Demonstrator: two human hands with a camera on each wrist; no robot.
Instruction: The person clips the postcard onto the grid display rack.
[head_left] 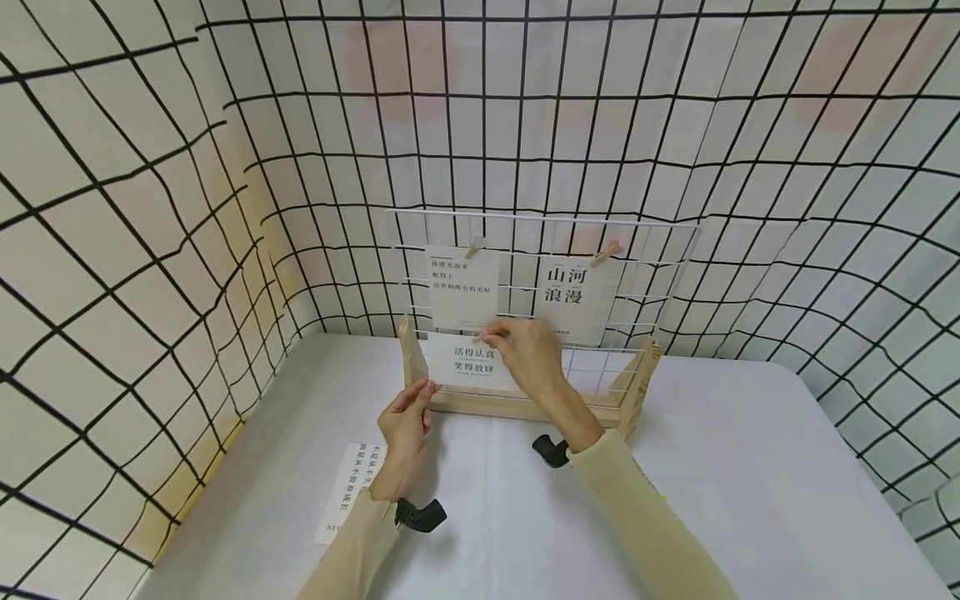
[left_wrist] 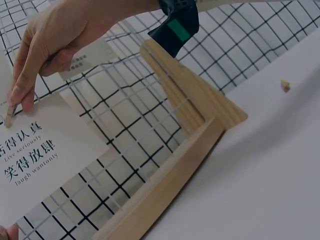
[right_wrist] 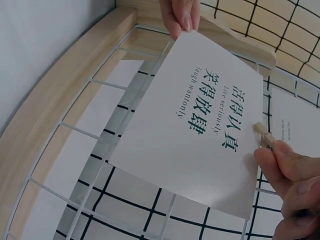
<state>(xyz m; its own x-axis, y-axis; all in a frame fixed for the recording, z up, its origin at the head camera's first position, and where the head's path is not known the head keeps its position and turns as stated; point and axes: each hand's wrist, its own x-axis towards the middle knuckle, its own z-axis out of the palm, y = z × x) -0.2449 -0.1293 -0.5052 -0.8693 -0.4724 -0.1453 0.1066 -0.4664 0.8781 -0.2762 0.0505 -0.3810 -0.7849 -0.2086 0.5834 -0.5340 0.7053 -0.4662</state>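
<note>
A white card [head_left: 474, 367] with printed Chinese characters lies against the lower part of a white wire grid rack [head_left: 588, 371]. My left hand [head_left: 405, 427] pinches the card's lower left corner between thumb and fingers. At its top edge, my right hand [head_left: 531, 358] pinches a small wooden clothespin [right_wrist: 266, 136]. In the right wrist view the clothespin's tip overlaps the card's edge. Above hang two more printed cards, one on the left [head_left: 463, 292] and one on the right [head_left: 576, 304], each under a clothespin.
The rack stands on a wooden base [head_left: 517, 406] with angled side supports. Another printed card [head_left: 348, 492] lies on the white table, partly behind my left wrist. A small yellow-tipped piece [left_wrist: 285, 85] lies to the right. Black wire mesh [head_left: 360, 179] surrounds the table.
</note>
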